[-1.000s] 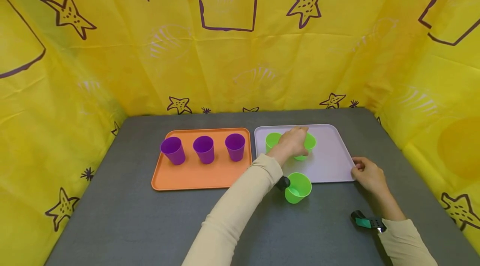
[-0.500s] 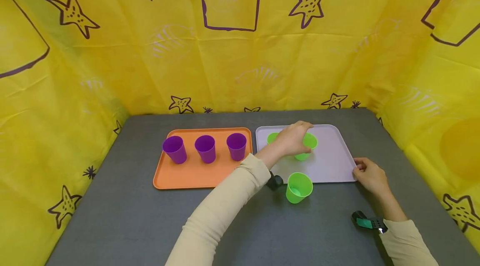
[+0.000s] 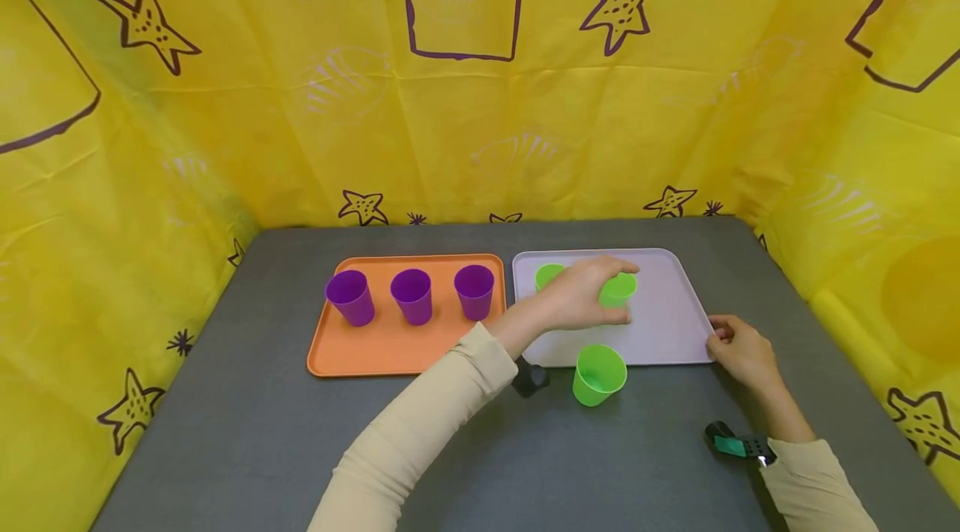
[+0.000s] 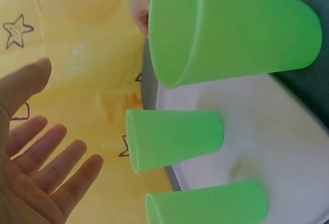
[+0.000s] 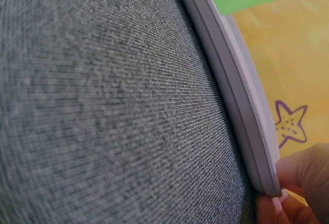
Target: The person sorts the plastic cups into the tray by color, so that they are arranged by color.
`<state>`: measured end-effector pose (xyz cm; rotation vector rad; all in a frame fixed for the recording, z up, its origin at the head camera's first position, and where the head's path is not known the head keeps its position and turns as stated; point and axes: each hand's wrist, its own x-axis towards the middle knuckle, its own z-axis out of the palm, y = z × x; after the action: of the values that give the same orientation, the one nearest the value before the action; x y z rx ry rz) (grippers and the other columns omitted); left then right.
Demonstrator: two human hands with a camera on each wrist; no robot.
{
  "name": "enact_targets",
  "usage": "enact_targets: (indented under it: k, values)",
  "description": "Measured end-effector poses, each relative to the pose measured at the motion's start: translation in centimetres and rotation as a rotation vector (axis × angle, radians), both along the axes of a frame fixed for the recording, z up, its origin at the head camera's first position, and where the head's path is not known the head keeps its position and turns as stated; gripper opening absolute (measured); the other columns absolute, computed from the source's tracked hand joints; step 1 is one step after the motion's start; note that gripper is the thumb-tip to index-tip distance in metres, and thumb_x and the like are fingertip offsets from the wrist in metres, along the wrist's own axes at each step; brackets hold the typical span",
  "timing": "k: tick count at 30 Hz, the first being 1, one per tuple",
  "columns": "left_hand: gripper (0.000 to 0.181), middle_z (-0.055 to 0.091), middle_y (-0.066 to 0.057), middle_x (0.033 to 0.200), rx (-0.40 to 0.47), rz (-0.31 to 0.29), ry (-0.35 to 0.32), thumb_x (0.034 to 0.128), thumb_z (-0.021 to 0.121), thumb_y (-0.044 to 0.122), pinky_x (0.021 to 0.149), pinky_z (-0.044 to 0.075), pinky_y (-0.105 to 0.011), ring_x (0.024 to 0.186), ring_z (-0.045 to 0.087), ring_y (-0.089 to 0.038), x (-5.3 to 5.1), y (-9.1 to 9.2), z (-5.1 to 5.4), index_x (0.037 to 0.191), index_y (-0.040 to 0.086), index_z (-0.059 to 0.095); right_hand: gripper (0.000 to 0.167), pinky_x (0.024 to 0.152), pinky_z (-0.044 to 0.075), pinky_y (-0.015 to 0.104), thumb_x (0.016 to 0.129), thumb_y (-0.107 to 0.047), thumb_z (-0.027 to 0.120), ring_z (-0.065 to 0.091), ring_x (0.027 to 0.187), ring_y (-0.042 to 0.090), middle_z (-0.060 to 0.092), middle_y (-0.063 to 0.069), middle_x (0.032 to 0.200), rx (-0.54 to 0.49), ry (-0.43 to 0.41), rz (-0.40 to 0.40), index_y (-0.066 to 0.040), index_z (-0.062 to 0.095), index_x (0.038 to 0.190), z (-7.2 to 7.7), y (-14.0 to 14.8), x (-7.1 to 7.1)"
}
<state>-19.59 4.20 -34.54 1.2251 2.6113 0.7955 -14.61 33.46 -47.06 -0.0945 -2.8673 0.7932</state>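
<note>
My left hand (image 3: 585,296) is open, its fingers and thumb spread, over the lilac tray (image 3: 667,332) close by a green cup (image 3: 619,288). In the left wrist view nothing lies between those fingers, and they are apart from the cups. A second green cup (image 3: 548,274) on the tray is partly hidden behind this hand. Just in front of the tray, a third green cup (image 3: 599,375) stands on the table. At the tray's front right corner my right hand (image 3: 742,351) pinches the rim between thumb and fingers, seen close in the right wrist view.
On the left lies an orange tray (image 3: 390,357) bearing three purple cups (image 3: 411,297) in a row. The dark grey table (image 3: 247,399) is enclosed at the back and sides by yellow cloth (image 3: 465,132) with starfish drawings.
My left hand has opened wider around the right-hand green cup on the tray, and its forearm has swung leftward. The right hand stays on the tray corner.
</note>
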Motion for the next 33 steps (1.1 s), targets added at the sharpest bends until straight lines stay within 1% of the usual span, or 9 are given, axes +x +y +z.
enact_targets:
  k: [2,6,9,12,15,20,24,29,33]
  values:
    - [0.064,0.048,0.003,0.135,0.006,-0.031,0.003,0.0791,0.071,0.032,0.100,0.038,-0.019,0.119,0.049,-0.010,0.4,-0.3,-0.2,0.135,0.015,0.045,0.030,0.057,0.037,0.028,0.081,-0.009,0.053,0.051,0.067,0.018,0.060,0.011,0.079,0.001,0.002,-0.002,0.006,0.059,0.106,0.1,0.0,0.0]
    - [0.064,0.050,0.002,0.133,0.020,-0.077,-0.022,0.0784,0.071,0.033,0.096,0.041,-0.018,0.115,0.051,-0.010,1.1,-1.0,-0.8,0.135,0.015,0.046,0.030,0.057,0.037,0.028,0.081,-0.009,0.053,0.051,0.067,0.018,0.060,0.011,0.079,0.002,0.003,-0.002,0.006,0.059,0.106,0.0,0.0,0.0]
    - [0.064,0.051,0.002,0.131,0.051,-0.102,-0.043,0.0776,0.072,0.035,0.094,0.041,-0.015,0.113,0.052,-0.009,1.6,-1.6,-1.9,0.133,0.015,0.048,0.030,0.057,0.037,0.029,0.081,-0.009,0.053,0.051,0.067,0.019,0.060,0.012,0.079,0.006,0.007,-0.002,0.006,0.059,0.106,-0.1,0.1,-0.1]
    - [0.065,0.052,0.003,0.130,0.085,-0.124,-0.053,0.0762,0.073,0.037,0.090,0.041,-0.013,0.112,0.052,-0.009,2.1,-2.1,-3.2,0.133,0.016,0.048,0.030,0.057,0.037,0.029,0.081,-0.009,0.053,0.051,0.067,0.019,0.060,0.012,0.079,0.011,0.009,-0.003,0.006,0.059,0.106,-0.1,0.0,-0.1]
    - [0.069,0.051,0.004,0.132,0.107,-0.139,-0.089,0.0747,0.074,0.039,0.090,0.043,-0.014,0.114,0.052,-0.011,2.6,-2.5,-4.4,0.134,0.016,0.046,0.030,0.057,0.037,0.029,0.081,-0.009,0.053,0.051,0.067,0.019,0.060,0.011,0.079,0.012,0.009,-0.004,0.006,0.059,0.106,-0.1,0.0,-0.1]
    - [0.077,0.048,0.002,0.135,0.128,-0.144,-0.177,0.0723,0.076,0.039,0.092,0.044,-0.019,0.119,0.050,-0.016,3.2,-3.1,-5.9,0.137,0.017,0.042,0.030,0.057,0.037,0.029,0.081,-0.009,0.053,0.051,0.067,0.018,0.061,0.011,0.079,0.013,0.008,-0.009,0.006,0.059,0.106,-0.2,0.0,-0.1]
    - [0.079,0.047,0.002,0.136,0.135,-0.141,-0.214,0.0706,0.077,0.038,0.092,0.046,-0.022,0.120,0.049,-0.015,3.6,-3.4,-6.8,0.138,0.016,0.041,0.030,0.057,0.036,0.028,0.081,-0.010,0.053,0.051,0.068,0.019,0.060,0.012,0.079,0.010,0.001,-0.011,0.006,0.059,0.106,-0.1,0.0,-0.1]
    - [0.080,0.047,0.005,0.136,0.131,-0.123,-0.216,0.0703,0.077,0.039,0.091,0.047,-0.021,0.118,0.047,-0.012,4.0,-3.6,-7.7,0.137,0.014,0.042,0.030,0.057,0.037,0.028,0.081,-0.009,0.053,0.050,0.068,0.019,0.060,0.012,0.079,0.007,0.000,-0.009,0.006,0.058,0.106,-0.1,0.0,0.0]
    - [0.076,0.048,0.005,0.133,0.154,-0.094,-0.231,0.0713,0.077,0.038,0.089,0.047,-0.017,0.114,0.048,-0.011,4.2,-3.6,-8.2,0.135,0.013,0.044,0.030,0.057,0.037,0.028,0.081,-0.009,0.053,0.051,0.068,0.019,0.060,0.012,0.079,0.005,0.001,-0.011,0.006,0.059,0.106,-0.1,-0.1,0.0]
